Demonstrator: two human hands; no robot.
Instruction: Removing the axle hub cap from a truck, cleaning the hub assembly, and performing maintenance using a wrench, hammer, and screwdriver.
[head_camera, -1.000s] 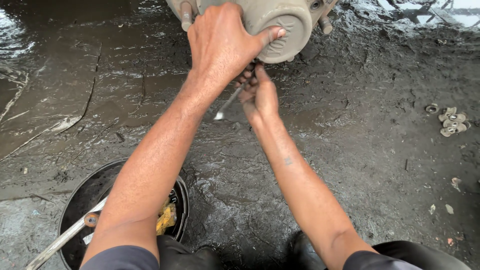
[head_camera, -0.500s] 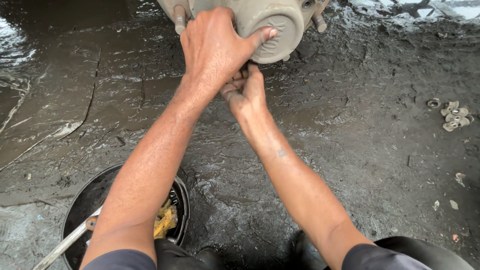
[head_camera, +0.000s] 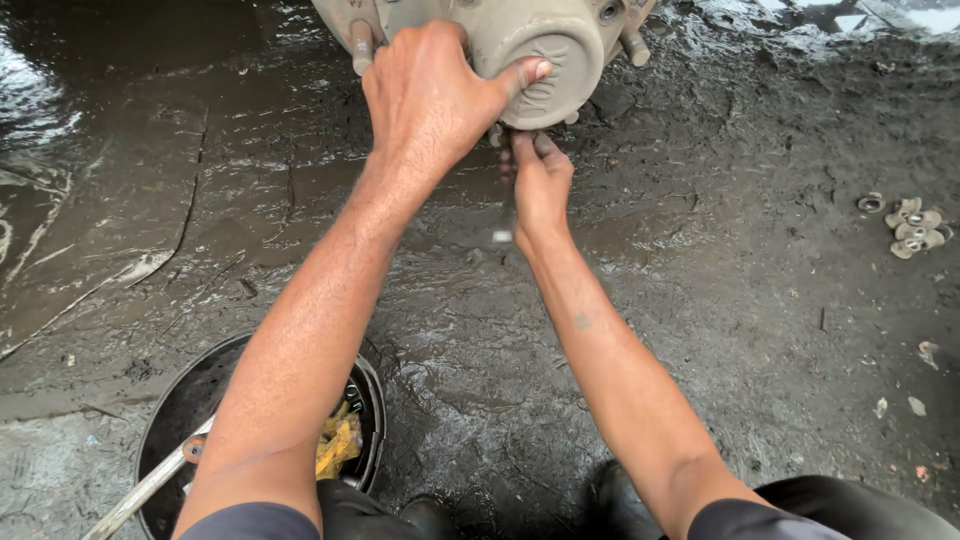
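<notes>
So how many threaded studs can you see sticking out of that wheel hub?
2: one stud on the hub left of the left hand, one stud at its right edge. Hands may hide more.

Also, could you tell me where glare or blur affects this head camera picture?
Head view: daylight glares off the wet, dark muddy ground, strongest at the top corners; the thin metal tool under the right hand is smeared by blur; the left hand on the grey-beige metal hub is sharp, evenly lit.
</notes>
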